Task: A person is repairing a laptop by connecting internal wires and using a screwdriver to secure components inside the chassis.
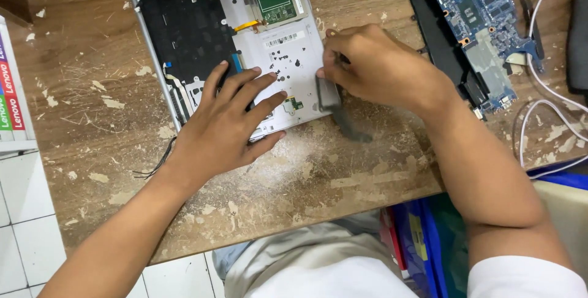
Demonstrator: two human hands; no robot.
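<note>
on a worn wooden table (98, 120), the left hand (229, 120) lies flat with fingers spread on the silver underside of an opened laptop case (288, 47). the right hand (373, 68) pinches a dark grey strip-shaped part (337, 105) at the case's right edge. farther off, right of the case, lies a blue circuit board (484, 16).

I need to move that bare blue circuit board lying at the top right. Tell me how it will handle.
The blue circuit board looks thin and flat, so probably stiff and light. Its chips sit exposed, so it is likely fragile; edges seem the safest grip. White cables lie beside it and might snag.
</note>
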